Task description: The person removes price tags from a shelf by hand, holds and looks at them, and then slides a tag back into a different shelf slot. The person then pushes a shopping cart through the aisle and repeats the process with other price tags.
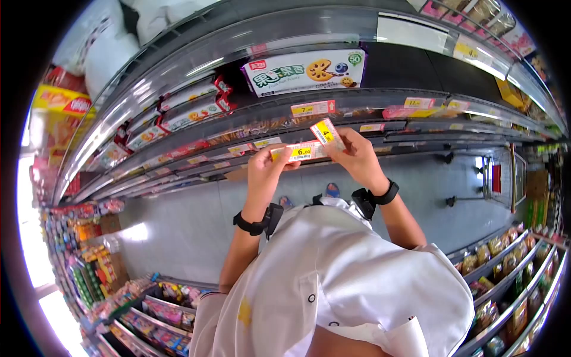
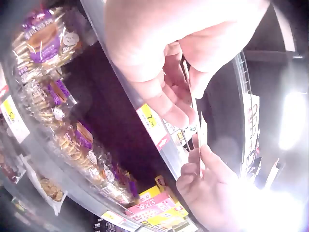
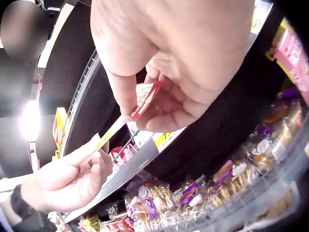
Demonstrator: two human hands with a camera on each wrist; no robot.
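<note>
My left hand (image 1: 265, 171) pinches a price tag (image 1: 302, 153) marked 6.00 between thumb and fingers. In my right hand (image 1: 360, 158) a second price tag (image 1: 324, 131), marked with a 4, is pinched and tilted. The two tags meet or overlap at their near ends in the head view. Both hands are held in front of the shelf edges. Seen from the left wrist, the tags are nearly edge-on between the two hands. The right wrist view shows the red-and-white end of a tag (image 3: 145, 99) under the right thumb.
A white biscuit box (image 1: 306, 72) stands on the shelf ahead, above a 7.00 shelf label (image 1: 313, 109). Bagged bread (image 2: 82, 140) fills a lower shelf. A shopping cart (image 1: 501, 179) stands to the right, and stocked racks (image 1: 505, 285) line the aisle behind.
</note>
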